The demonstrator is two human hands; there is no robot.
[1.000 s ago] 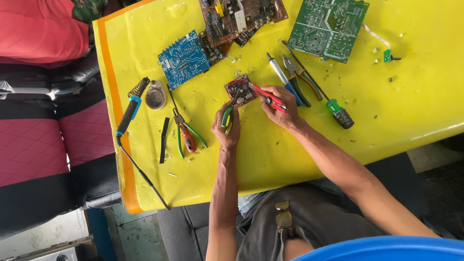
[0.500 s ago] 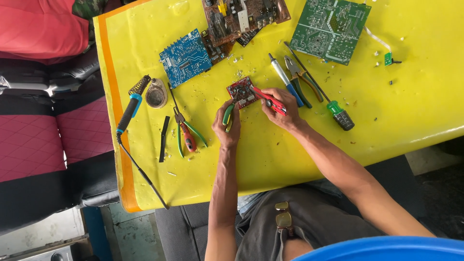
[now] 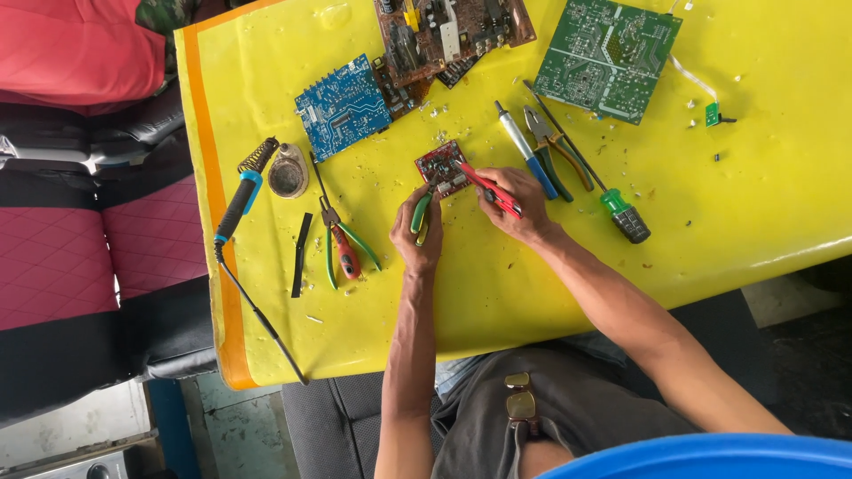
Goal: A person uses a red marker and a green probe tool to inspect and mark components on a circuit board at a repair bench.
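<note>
A small red circuit board (image 3: 439,166) lies on the yellow table (image 3: 550,293). My left hand (image 3: 417,238) grips green-handled pliers (image 3: 421,213) whose jaws meet the board's lower left edge. My right hand (image 3: 519,207) holds a red-handled tool (image 3: 488,189) with its tip on the board's right side. Both hands sit just below the board.
A blue circuit board (image 3: 344,106), a brown board (image 3: 448,31) and a green board (image 3: 608,58) lie at the far edge. A soldering iron (image 3: 240,197), round tin (image 3: 287,173), red-green cutters (image 3: 342,244), blue screwdriver (image 3: 524,146), pliers (image 3: 555,146) and green screwdriver (image 3: 612,202) surround the hands.
The hands and small red board stay almost still; only the view shifts slightly.
</note>
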